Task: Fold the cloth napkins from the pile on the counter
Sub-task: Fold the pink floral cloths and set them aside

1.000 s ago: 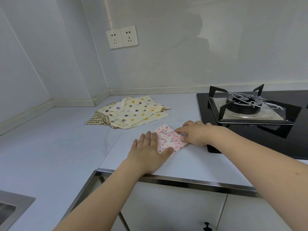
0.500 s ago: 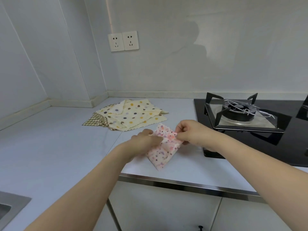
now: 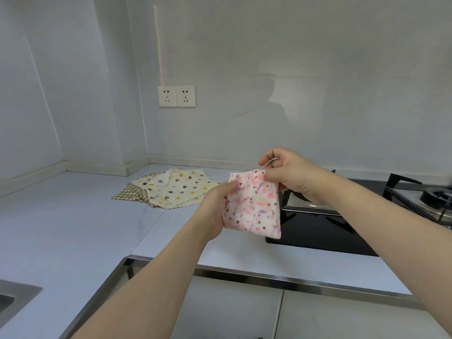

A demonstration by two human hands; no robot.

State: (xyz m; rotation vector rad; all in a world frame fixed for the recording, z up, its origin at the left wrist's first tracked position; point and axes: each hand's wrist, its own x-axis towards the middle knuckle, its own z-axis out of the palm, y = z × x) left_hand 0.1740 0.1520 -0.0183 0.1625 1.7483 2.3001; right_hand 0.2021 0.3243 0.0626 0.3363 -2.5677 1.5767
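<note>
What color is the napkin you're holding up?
White with pink, purple and dark spots: the napkin, head view.

Soft, even, cool light; faint shadow on the wall; wide-angle bending at edges.

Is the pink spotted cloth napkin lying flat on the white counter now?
No, the pink spotted cloth napkin hangs above the white counter, pinched by the left hand and the right hand.

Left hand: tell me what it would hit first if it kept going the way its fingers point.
The left hand already grips the pink spotted napkin. Its fingers point up and right; beyond the napkin, the right hand looks likeliest, though depth is unclear.
</note>
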